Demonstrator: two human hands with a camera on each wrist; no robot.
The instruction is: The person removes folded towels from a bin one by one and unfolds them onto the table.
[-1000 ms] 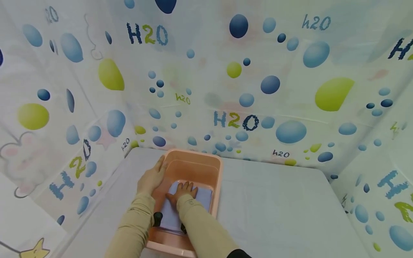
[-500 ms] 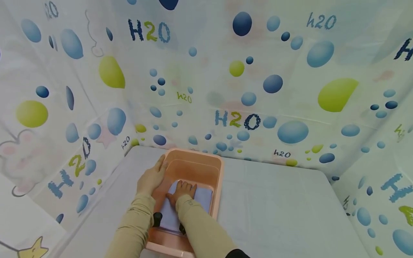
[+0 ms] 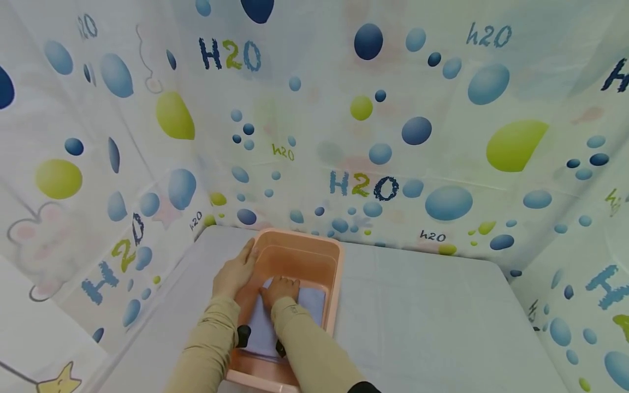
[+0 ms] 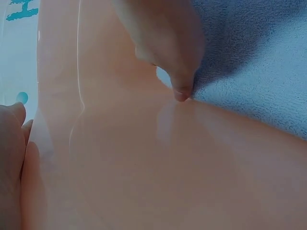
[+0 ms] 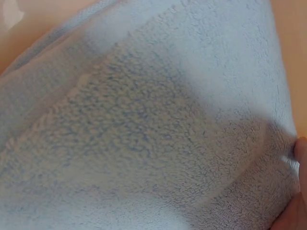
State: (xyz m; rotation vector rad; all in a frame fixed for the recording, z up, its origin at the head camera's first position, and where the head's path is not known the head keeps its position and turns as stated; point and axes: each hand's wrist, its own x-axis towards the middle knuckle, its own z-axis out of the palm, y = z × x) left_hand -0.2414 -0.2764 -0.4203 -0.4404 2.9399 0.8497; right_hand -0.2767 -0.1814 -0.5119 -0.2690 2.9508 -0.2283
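Note:
A folded pale blue terry towel [image 3: 310, 305] lies on the floor of a peach plastic basin [image 3: 300, 261]. My right hand [image 3: 284, 289] is on the towel's far part, its fingers drawn in and gripping the cloth. In the right wrist view, fingertips [image 5: 290, 213] pinch the towel's edge, where the cloth creases. From the left wrist view, the right hand's thumb [image 4: 181, 88] sits right at the towel's edge. My left hand [image 3: 235, 275] rests along the basin's left rim, fingers straight and pointing away from me, steadying contact with the wall.
The basin stands on a table with a white cover [image 3: 417, 311]. Behind it and at both sides hang white curtains [image 3: 314, 120] printed with coloured bubbles and lettering. Dark wrist straps [image 3: 243, 335] show below the sleeves.
My right hand's spread, flat fingers have drawn together and curled into the towel. The left hand keeps its place on the rim, and the head view has shifted slightly.

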